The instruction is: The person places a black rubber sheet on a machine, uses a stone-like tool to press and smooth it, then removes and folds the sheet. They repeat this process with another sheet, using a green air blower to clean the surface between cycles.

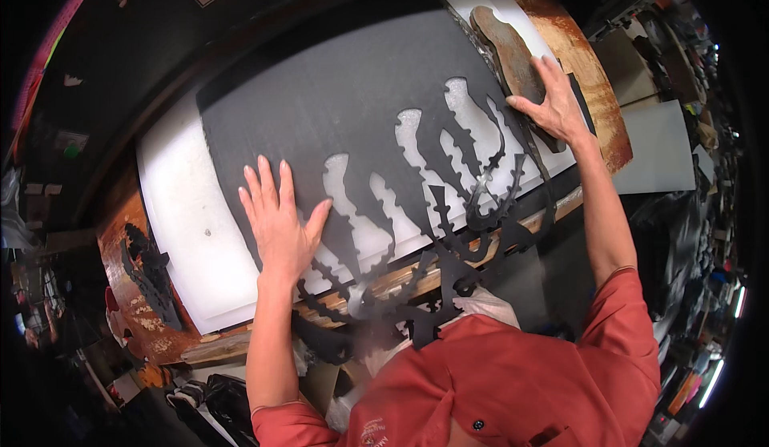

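Red shirt (513,383) at 6 o'clock, I saw left hand (280,231) splayed on the black sheet (336,86) towards 11, right hand (553,106) apart, spread over the brown slab (503,42) near 2; sheet looked light, floppy, best gripped along its uncut 11-o'clock edge.

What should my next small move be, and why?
I'd probably slide the long brown piece leftward onto the uncut area of the black sheet: your right hand is already at it beside the sheet's right edge, while your left hand lies spread on the sheet.
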A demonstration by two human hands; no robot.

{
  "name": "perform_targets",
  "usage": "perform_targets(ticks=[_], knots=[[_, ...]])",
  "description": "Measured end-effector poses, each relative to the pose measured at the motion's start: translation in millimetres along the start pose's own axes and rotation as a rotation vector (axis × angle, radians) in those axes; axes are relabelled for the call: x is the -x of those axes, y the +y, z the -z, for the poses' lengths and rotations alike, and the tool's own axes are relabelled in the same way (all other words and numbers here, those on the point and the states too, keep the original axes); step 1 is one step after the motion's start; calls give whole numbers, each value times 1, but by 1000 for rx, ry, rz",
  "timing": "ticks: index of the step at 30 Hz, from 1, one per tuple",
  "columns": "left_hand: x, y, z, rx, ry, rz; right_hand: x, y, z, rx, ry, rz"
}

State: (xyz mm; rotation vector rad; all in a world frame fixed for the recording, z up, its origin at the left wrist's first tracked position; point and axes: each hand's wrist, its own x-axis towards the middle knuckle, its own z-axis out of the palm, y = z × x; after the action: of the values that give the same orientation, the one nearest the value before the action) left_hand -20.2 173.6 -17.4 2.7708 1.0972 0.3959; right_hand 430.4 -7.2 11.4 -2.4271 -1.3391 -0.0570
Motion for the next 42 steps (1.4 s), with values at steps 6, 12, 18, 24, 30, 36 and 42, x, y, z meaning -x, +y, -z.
perform_targets(ticks=[6,12,18,24,30,36,42], knots=[[3,-24,2,-22,117,232,-4,36,-11,-66,-179,75],[-12,-37,-14,101,288,504,-5,27,-10,-131,-121,-2],[-11,-15,8,260,417,615,11,53,4,-257,-52,-45],[-1,-3,19,233,272,665,33,103,6,-291,-68,-100],[6,20,25,181,296,631,27,73,9,2,-47,-187],[26,50,29,762,219,717,21,-76,8,-646,-135,110],[35,158,41,440,367,-130,21,-240,32,-611,-458,251]])
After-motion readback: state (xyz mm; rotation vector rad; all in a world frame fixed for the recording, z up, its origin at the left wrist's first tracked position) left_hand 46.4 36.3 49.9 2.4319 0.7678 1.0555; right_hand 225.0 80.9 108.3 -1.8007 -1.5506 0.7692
